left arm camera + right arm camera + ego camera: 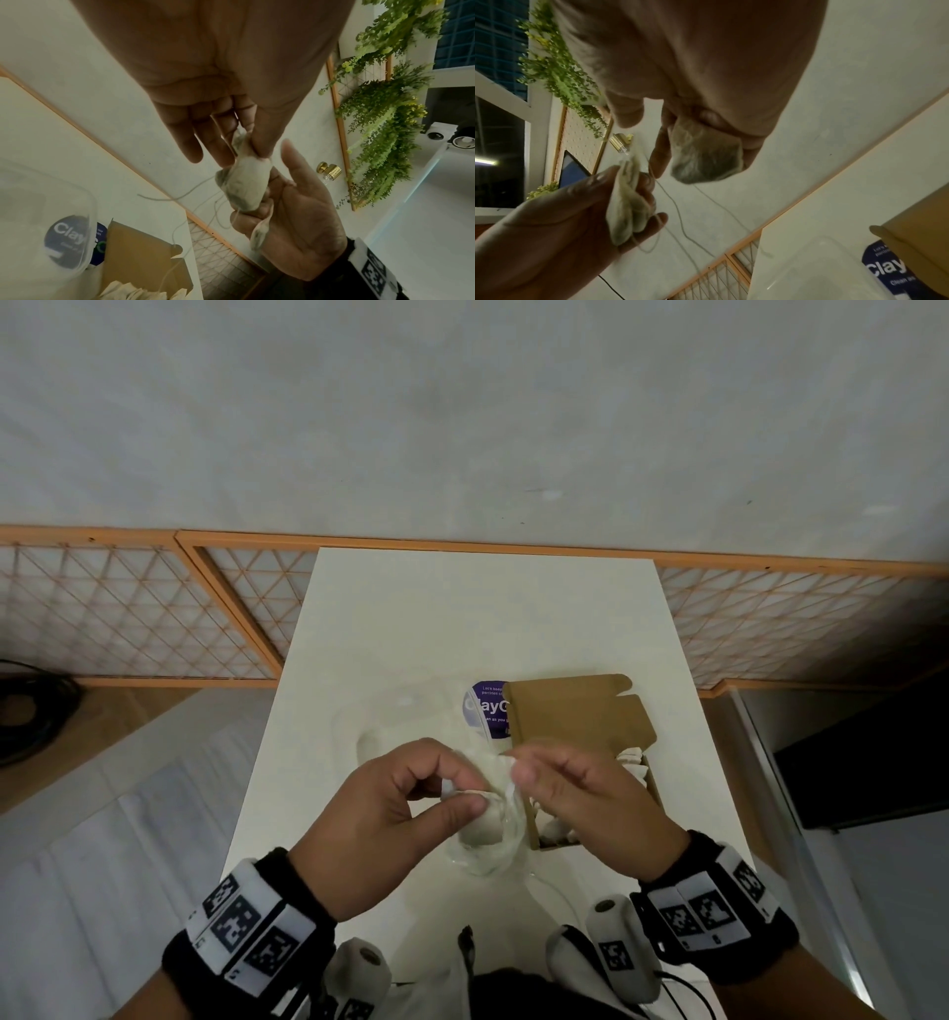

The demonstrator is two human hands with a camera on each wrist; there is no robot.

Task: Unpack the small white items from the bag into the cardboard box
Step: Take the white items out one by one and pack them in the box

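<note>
Both hands point(390, 803) pinch limp white pouches point(244, 182)

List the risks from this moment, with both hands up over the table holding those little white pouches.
1. The loose strings trailing from the white pouches may tangle as the left hand and right hand pull apart.
2. A thin pouch might tear.
3. One could miss the cardboard box, partly covered by its flap.
</note>
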